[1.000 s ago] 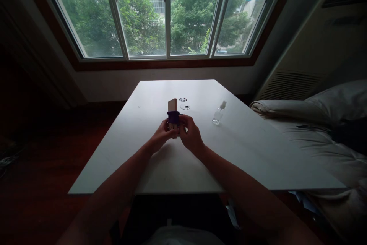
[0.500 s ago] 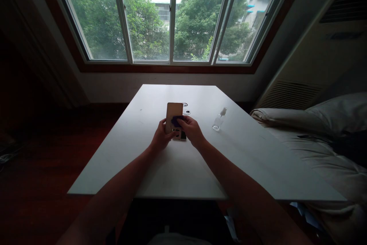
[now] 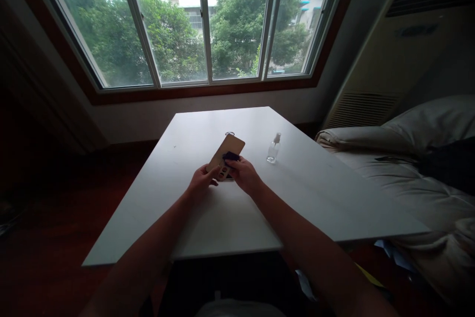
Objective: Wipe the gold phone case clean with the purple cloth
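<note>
Phone point(image 3: 229, 153): gold back up, tilted, held above the white table point(image 3: 315, 193), left of the spray bottle point(image 3: 273, 149). Left hand point(image 3: 201, 182) clamped on its near lower edge. Right hand point(image 3: 244, 175) pinches a dark cloth point(image 3: 230, 156) against the phone's back.

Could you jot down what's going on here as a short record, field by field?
Setting: white table under a wide window, bedding at the right
Left hand: grips the near end of a tan phone
Right hand: presses a small dark cloth on the phone's back
Phone: tilted, raised off the table
Nearby: clear spray bottle standing upright to the right, untouched
</note>
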The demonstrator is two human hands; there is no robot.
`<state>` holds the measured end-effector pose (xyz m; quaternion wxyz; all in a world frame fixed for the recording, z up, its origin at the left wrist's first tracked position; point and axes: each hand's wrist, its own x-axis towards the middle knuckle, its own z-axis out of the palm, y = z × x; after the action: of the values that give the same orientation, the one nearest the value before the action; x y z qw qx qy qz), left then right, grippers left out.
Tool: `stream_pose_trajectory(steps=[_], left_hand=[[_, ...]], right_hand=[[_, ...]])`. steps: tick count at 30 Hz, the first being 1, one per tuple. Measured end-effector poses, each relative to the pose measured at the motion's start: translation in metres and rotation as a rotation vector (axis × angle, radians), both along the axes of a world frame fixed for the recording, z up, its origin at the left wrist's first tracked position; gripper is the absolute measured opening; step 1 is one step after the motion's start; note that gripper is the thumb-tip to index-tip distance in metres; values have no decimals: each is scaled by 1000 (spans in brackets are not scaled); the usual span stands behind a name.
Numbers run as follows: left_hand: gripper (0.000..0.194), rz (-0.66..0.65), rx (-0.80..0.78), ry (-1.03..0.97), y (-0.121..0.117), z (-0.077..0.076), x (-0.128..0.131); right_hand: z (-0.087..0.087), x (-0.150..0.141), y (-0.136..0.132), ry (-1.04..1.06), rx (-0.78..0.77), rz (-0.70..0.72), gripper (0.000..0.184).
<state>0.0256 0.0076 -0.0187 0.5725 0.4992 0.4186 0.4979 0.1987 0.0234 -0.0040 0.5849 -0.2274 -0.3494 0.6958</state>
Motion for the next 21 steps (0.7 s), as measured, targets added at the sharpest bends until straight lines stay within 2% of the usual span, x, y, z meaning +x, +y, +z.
stream_pose_trajectory(steps=[3, 6, 13, 21], left_hand=[[51, 58, -8, -84, 0, -1, 1], [53, 6, -74, -153, 1, -5, 4], [56, -21, -73, 93, 4, -9, 5], [60, -135, -85, 176, 4, -2, 1]], right_hand=[[-4, -2, -2, -4, 2, 73, 39], [-10, -3, -1, 10, -12, 53, 36], [-15, 0, 7, 9, -111, -50, 34], [-11, 34, 32, 82, -185, -266, 25]])
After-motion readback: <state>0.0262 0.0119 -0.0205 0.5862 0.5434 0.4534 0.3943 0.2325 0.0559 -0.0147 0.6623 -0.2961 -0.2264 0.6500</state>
